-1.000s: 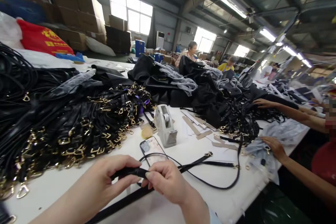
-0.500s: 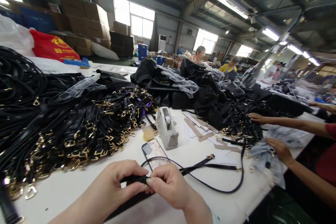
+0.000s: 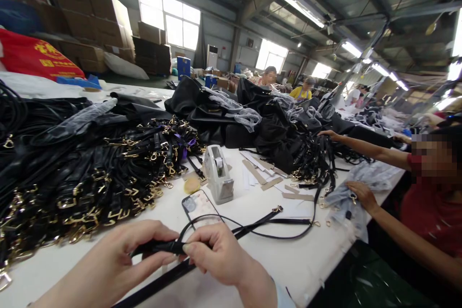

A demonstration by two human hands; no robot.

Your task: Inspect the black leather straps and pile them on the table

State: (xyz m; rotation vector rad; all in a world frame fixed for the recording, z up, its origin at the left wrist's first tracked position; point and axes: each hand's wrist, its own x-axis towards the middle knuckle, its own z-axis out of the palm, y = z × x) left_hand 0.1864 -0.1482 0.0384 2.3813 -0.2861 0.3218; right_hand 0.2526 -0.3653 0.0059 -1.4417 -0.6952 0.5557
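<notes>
Both of my hands hold a black strap (image 3: 168,246) low in the view, over the white table. My left hand (image 3: 135,255) pinches it between thumb and fingers, and my right hand (image 3: 216,252) pinches it just to the right. From there the strap loops over a phone (image 3: 200,206) and out to the right, where gold clasps (image 3: 277,209) show at strap ends. Another length of black strap runs under my hands toward the bottom edge. Beyond the phone stands a grey tape dispenser (image 3: 218,175), with a yellow roll (image 3: 191,185) at its left.
A large heap of black straps with gold hardware (image 3: 90,173) covers the left. Black bags (image 3: 216,110) are piled behind. Paper strips (image 3: 256,173) lie mid-table. At the right, a person in red (image 3: 429,202) reaches over straps and a clear plastic bag (image 3: 350,202).
The view has turned right. My hands are slightly farther apart, with more strap showing between them. The co-worker's far hand now lifts some straps from the pile.
</notes>
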